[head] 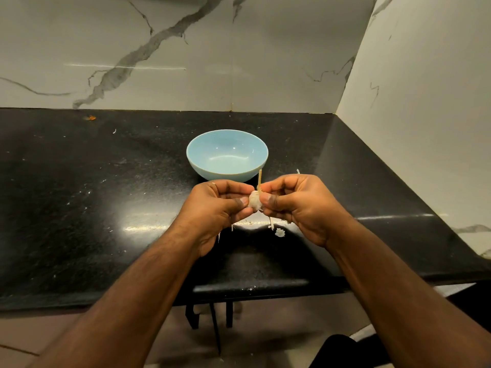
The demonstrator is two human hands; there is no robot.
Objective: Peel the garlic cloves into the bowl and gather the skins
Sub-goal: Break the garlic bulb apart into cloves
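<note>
The black countertop (pixel 79 208) fills most of the view, backed by a marbled wall (pixel 186 49) at the far edge and a second marbled wall on the right, so the 2 meet in a corner behind and to the right of the work. The near edge of the counter runs below the forearms, and there the slab steps back toward the right wall; anything swept carelessly toward the body could drop to the floor. To the left lies a wide stretch of bare counter, the roomiest side for moving or for piling skins.

The blue bowl (pixel 227 154) stands upright just beyond the hands and holds nothing that can be seen, so I judge the task to be at an early stage: no peeled clove is in it yet.

The left hand (pixel 220 208) and right hand (pixel 295 205) meet above the counter, near the front of the bowl. Both pinch 1 piece of garlic (pixel 254 201) between thumb and curled fingers, with a thin dry stem (pixel 259 179) standing up from it. Whether this is a single clove or a small cluster cannot be told.

A few skins (pixel 279 232) and pale slivers lie scattered on the counter below and around the hands, with 1 fleck near the bowl's right side. None is gathered, so peeling and collecting both remain.
</note>
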